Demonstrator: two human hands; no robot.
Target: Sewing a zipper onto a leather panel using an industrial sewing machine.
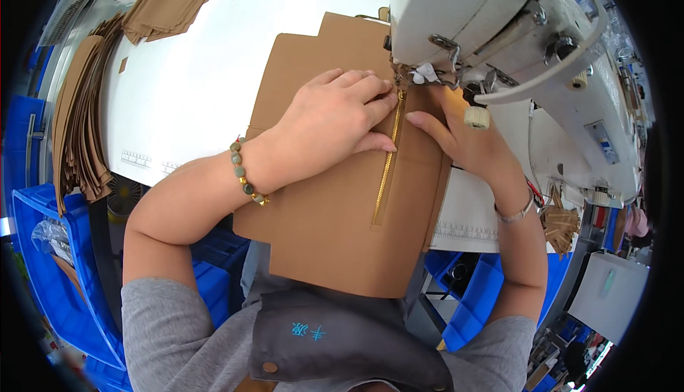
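A brown leather-like panel (328, 228) with notched corners lies under the head of a white sewing machine (463, 7), its near part hanging over the table edge toward my lap. Set in it is a gold-toothed zipper (385, 178) that runs from the needle area (401, 75) toward me. My left hand (324, 117) presses on the panel just left of the zipper, fingers laid out and thumb reaching to the teeth. On the zipper's other side, my right hand (463, 132) rests on the panel with its thumb apart; the machine partly hides its fingers.
Stacked brown pieces (174, 0) lie on the white table (164, 100) at the far left, and more brown pieces (82, 107) drape over its left edge. Blue bins (64, 278) stand below left. A blue container (474, 299) sits under the table at right.
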